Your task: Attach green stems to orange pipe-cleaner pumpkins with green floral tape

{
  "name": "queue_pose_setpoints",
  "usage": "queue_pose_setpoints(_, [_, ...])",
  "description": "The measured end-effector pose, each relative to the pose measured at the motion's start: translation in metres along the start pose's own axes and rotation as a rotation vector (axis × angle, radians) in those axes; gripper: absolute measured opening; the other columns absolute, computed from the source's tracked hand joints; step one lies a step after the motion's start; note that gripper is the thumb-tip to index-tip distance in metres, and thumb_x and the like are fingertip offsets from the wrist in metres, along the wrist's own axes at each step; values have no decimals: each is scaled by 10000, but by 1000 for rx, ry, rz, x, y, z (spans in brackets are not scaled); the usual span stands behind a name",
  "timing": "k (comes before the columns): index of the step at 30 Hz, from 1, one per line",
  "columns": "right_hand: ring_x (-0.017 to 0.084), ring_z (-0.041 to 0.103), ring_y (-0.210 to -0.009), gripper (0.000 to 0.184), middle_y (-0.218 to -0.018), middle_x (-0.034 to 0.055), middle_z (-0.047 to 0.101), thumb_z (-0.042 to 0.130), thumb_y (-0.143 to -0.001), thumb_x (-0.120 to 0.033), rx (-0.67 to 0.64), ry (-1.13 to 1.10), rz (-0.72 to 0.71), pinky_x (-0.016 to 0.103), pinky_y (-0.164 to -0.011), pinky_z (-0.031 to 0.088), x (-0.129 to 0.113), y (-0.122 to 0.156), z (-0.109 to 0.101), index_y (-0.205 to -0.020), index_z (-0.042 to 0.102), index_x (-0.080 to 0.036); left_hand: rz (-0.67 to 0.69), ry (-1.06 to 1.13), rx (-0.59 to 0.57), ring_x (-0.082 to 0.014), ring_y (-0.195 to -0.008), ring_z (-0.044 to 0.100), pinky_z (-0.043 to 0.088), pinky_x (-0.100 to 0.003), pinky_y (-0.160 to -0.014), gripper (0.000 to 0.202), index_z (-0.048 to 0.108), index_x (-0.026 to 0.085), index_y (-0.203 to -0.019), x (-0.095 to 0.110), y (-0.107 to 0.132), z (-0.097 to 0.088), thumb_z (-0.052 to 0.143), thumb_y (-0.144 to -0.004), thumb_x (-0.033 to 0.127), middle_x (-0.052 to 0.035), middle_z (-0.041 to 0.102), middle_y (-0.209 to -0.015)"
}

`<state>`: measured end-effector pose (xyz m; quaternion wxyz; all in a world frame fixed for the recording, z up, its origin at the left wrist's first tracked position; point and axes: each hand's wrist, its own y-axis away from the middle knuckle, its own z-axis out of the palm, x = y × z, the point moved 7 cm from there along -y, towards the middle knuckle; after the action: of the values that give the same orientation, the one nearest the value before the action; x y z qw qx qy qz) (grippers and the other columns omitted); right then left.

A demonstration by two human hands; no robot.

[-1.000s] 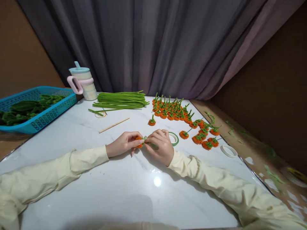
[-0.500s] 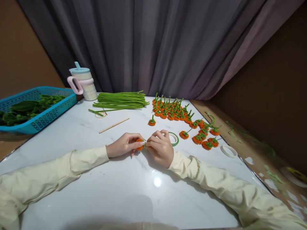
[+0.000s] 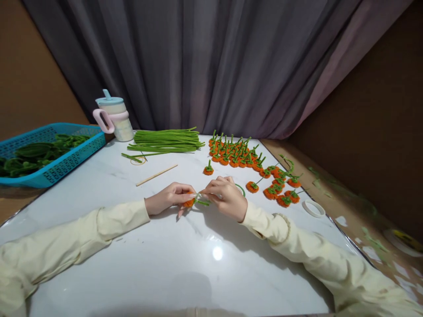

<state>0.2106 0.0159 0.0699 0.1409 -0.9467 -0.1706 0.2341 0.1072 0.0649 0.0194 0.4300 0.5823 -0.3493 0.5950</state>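
Note:
My left hand (image 3: 169, 199) pinches a small orange pipe-cleaner flower (image 3: 189, 202) just above the white marble table (image 3: 165, 255). My right hand (image 3: 225, 197) is closed on the flower's green stem (image 3: 202, 202), fingertips touching those of the left hand. A roll of green tape (image 3: 241, 189) lies right behind my right hand, mostly hidden by it. Both arms wear cream sleeves.
Several finished orange flowers (image 3: 238, 156) lie at the back right, more (image 3: 279, 189) to the right. A bundle of green pipe cleaners (image 3: 165, 140), a wooden stick (image 3: 157, 174), a lidded cup (image 3: 114, 116), a blue basket (image 3: 62, 163) of green leaves and a white tape ring (image 3: 313, 208) are around.
My right hand has shifted a little to the right and turned, drawing the green stem out from the flower. The left hand has stayed where it was.

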Motion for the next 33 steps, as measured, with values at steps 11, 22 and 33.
queue_pose_setpoints(11, [146,633,-774,504,-843,74,662,606,-712,-579,-430,-1130,348,325,-797,469,33,-16,48,-924,540,-128,-30,-218,-184,-96,-460,516,440,-193,-414,279,560,118,-781,14,5,12,581,-800,396,-4,544,-609])
queue_pose_setpoints(22, [99,531,-404,651,-453,9,577,481,-629,-763,-939,-920,399,223,-443,426,10,-31,44,-631,561,-117,642,-1416,-230,-170,-654,500,371,-247,-517,200,569,165,-839,72,38,44,374,-860,124,-76,564,-732])
queue_pose_setpoints(33, [84,498,-313,527,-409,-51,579,790,-477,-494,-395,-1013,497,198,-376,421,6,-11,15,-695,440,-165,775,-1626,-101,-190,-639,509,355,-284,-476,293,585,151,-820,76,38,39,304,-906,143,-108,582,-715])
